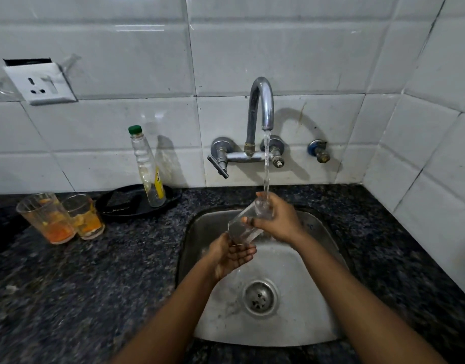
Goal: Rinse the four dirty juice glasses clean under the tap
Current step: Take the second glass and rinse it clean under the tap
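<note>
The right hand [277, 219] grasps the tilted glass [248, 224] under the tap [261, 106] stream, over the sink [318, 334]; the left hand [230, 254], fingers loose, cups its base. Risk: wet glass slips and strikes the sink.

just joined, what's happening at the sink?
A person is rinsing a clear drinking glass over the steel sink. The right hand grips it near the rim, tilted under the running stream from the chrome wall tap; the left hand cups its base. Two more ribbed glasses with orange juice residue stand unwashed on the dark granite counter, left of the sink, beside a black tray holding a green-capped clear bottle.
</note>
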{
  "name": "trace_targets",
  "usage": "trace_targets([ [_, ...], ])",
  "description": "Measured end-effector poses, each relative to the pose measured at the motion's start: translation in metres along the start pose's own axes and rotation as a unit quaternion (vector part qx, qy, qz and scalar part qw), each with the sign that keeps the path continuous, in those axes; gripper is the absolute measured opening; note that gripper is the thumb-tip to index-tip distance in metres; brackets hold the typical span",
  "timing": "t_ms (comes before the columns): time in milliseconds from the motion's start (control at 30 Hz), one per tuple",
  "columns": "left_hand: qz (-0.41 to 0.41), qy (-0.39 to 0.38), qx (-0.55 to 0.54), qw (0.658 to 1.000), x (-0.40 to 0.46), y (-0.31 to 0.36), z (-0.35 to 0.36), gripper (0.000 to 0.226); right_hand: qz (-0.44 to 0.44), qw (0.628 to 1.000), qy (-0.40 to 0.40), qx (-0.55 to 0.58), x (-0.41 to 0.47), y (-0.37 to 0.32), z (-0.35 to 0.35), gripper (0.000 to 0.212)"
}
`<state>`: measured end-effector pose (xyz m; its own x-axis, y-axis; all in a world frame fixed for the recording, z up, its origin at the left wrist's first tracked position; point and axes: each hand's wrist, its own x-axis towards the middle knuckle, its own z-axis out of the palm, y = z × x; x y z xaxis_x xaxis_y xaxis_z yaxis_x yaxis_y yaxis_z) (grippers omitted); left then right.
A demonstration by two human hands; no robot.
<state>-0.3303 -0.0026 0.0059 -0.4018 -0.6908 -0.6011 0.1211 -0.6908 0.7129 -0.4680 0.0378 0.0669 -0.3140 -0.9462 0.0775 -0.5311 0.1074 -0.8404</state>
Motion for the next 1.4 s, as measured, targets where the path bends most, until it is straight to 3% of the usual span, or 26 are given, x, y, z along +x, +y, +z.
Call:
trace_targets([
  [100,0.038,0.013,0.025,0.999,-0.001,0.01,-0.001,0.049,0.097,0.964,0.025,0.247,-0.006,0.019,0.009,0.062],
  [200,0.072,0.008,0.057,0.996,-0.008,0.018,0.001,0.029,0.228,0.857,0.063,0.458,-0.009,0.042,0.018,0.042],
  [300,0.116,0.025,0.09,0.989,-0.013,0.03,0.0,0.022,0.292,0.728,0.05,0.619,-0.016,0.056,0.023,0.047],
  [333,0.133,0.037,0.105,0.985,-0.013,0.036,0.0,0.022,0.296,0.7,0.038,0.648,-0.018,0.058,0.023,0.046],
  [400,0.176,0.074,0.132,0.973,-0.006,0.052,0.0,0.023,0.302,0.682,0.015,0.666,-0.021,0.054,0.021,0.043],
  [500,0.251,0.151,0.201,0.935,0.011,0.085,0.008,0.022,0.313,0.695,-0.011,0.648,-0.02,0.043,0.016,0.042],
  [600,0.293,0.229,0.348,0.861,0.019,0.12,0.024,0.048,0.306,0.705,-0.031,0.639,-0.011,0.033,0.012,0.044],
  [667,0.316,0.263,0.417,0.811,0.021,0.135,0.033,0.05,0.284,0.724,-0.029,0.628,-0.005,0.026,0.009,0.044],
  [833,0.347,0.312,0.47,0.749,0.03,0.134,0.037,0.03,0.214,0.887,0.036,0.407,-0.001,0.008,-0.007,0.029],
  [900,0.353,0.318,0.52,0.709,0.029,0.133,0.043,0.026,0.166,0.939,0.057,0.295,-0.001,0.003,-0.011,0.028],
  [1000,0.358,0.325,0.575,0.66,0.024,0.134,0.046,0.026,0.103,0.991,0.045,0.076,0.0,-0.002,-0.014,0.063],
  [1067,0.359,0.314,0.58,0.66,0.022,0.13,0.041,0.031,0.049,0.998,0.027,-0.027,-0.004,-0.008,-0.014,0.071],
  [1267,0.256,0.233,0.512,0.786,0.003,0.056,-0.011,0.042,-0.023,0.978,-0.039,-0.203,-0.035,-0.031,-0.015,0.08],
  [1400,0.202,0.246,0.463,0.828,-0.032,0.0,-0.059,0.042,-0.044,0.954,-0.079,-0.287,-0.046,-0.041,-0.008,0.076],
])
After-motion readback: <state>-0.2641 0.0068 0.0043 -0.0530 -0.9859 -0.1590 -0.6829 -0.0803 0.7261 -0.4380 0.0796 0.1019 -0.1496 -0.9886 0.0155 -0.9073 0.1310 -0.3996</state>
